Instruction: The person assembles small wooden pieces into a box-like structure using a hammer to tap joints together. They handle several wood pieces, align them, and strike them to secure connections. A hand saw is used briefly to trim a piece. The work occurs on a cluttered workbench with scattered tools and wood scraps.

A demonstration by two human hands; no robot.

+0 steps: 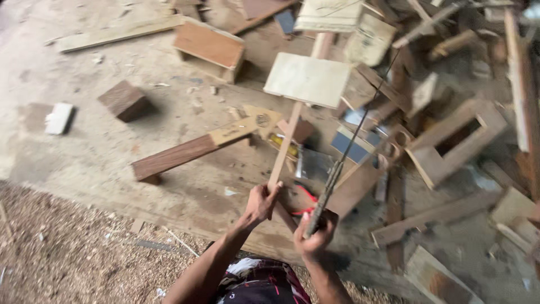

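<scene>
Progress: looks early on, honestly. The person has both pieces picked up and raised, but nothing shows them joined, cut or set down yet, so pretty much all the actual work seems left.
Left hand: the left hand (262,202) is closed around the near end of a pale wooden slat (286,145), which runs up and away from it toward a square board (307,79).
Right hand: the right hand (315,232) is clenched on the lower end of a thin dark rod (344,155), which angles up and off to the right.
Where the pieces sit: slat and rod start almost side by side at the hands, then fan apart further out.
Red bit: something red (305,202) shows between the two hands, too blurred to say what.
Around: scrap wood pile (450,141) beyond and right of the hands, sawdust (67,247) to the left, dark plank (174,157) ahead-left.
</scene>
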